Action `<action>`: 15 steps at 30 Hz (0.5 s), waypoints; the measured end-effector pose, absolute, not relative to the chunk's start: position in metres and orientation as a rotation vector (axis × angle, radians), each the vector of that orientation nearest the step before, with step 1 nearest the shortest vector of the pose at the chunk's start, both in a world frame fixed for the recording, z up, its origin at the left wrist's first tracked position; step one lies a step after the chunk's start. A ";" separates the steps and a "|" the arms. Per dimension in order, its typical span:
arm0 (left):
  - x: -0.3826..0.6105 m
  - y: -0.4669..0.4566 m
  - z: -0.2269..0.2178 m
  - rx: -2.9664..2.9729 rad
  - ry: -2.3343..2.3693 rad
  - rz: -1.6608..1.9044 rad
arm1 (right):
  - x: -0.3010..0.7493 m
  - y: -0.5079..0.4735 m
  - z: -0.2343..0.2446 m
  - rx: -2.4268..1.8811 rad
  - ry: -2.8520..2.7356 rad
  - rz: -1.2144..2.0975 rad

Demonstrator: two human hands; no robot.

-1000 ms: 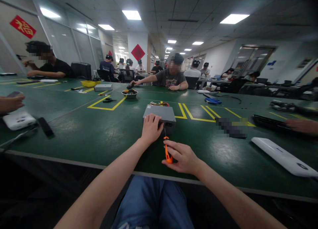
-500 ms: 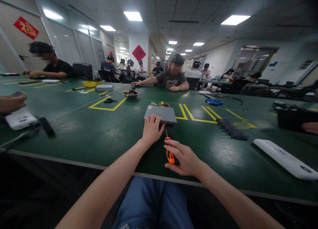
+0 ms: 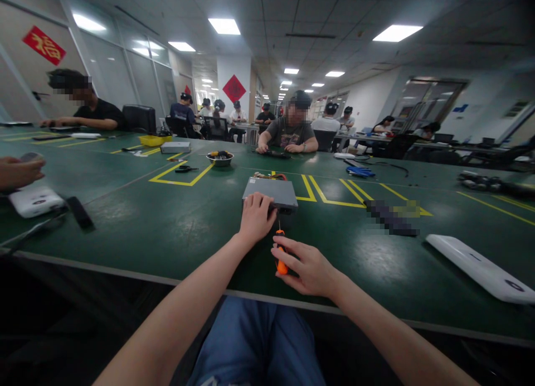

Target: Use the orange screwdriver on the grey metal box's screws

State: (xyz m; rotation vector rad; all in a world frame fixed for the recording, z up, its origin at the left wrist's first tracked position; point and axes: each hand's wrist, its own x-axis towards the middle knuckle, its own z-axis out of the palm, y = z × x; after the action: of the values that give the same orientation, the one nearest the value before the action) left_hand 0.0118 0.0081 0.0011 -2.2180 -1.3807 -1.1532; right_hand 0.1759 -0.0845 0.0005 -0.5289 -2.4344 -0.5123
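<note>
A flat grey metal box (image 3: 271,191) lies on the green table (image 3: 167,224) straight ahead, with coloured wires at its far edge. My left hand (image 3: 256,217) rests on the box's near left corner, fingers curled over its edge. My right hand (image 3: 307,266) is closed around an orange-handled screwdriver (image 3: 281,259). The screwdriver's thin shaft points up at the near face of the box, just right of my left hand.
A white flat device (image 3: 480,269) lies at the right, another white device (image 3: 31,201) and a black bar (image 3: 79,212) at the left beside someone's hand (image 3: 16,171). A metal bowl (image 3: 219,158) and yellow floor-tape markings sit beyond. Several people sit around the table.
My right hand has turned slightly on the screwdriver handle, hiding more of it. The person across drew the outstretched arm back. A dark object and hand at the far right have left view.
</note>
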 end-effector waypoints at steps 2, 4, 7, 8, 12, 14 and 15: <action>0.012 0.008 0.001 -2.216 -1.380 -1.153 | 0.176 -0.084 0.001 -0.535 -2.449 -0.587; 0.012 0.008 0.001 -2.212 -1.380 -1.152 | 0.176 -0.083 -0.001 -0.530 -2.392 -0.608; 0.012 0.008 0.001 -2.204 -1.386 -1.152 | 0.177 -0.081 -0.005 -0.528 -2.309 -0.520; 0.012 0.008 0.001 -2.203 -1.388 -1.154 | 0.177 -0.081 -0.005 -0.538 -2.310 -0.497; 0.012 0.008 0.000 -2.206 -1.381 -1.157 | 0.176 -0.084 0.000 -0.553 -2.369 -0.568; 0.011 0.008 0.000 -2.208 -1.373 -1.152 | 0.177 -0.086 0.004 -0.504 -2.350 -0.606; 0.011 0.008 0.000 -2.208 -1.372 -1.149 | 0.178 -0.087 0.005 -0.474 -2.330 -0.613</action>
State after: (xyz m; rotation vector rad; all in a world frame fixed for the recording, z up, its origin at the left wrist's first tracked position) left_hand 0.0114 0.0084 0.0001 -2.2085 -1.3715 -1.1493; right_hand 0.1783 -0.0872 0.0052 -0.4742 -2.3298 -0.6132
